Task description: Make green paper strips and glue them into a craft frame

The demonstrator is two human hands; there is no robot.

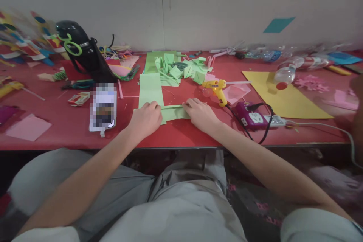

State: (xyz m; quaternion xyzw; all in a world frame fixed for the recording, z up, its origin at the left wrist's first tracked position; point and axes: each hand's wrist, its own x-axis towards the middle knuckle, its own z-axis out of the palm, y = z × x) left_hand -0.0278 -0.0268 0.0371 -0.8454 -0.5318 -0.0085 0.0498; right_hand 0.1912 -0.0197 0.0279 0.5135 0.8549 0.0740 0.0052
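Observation:
A light green paper strip (174,113) lies crosswise on the red table near its front edge, its far long edge folded or curled up. My left hand (148,118) is closed on the strip's left end, fingers bent over the folded edge. On the right end, my right hand (202,115) grips the same edge, its fingertips curled down. Another light green paper sheet (150,87) lies flat beyond my left hand, partly covered by it. Behind the strip is a pile of folded green paper pieces (177,69). My fingers hide both ends of the strip.
Right of my right hand lies a yellow glue gun (217,90), its cord running to a purple power socket (250,116). A phone (102,107) and a black bottle (85,51) are on the left. Yellow paper (295,102) and plastic bottles (285,73) are farther right.

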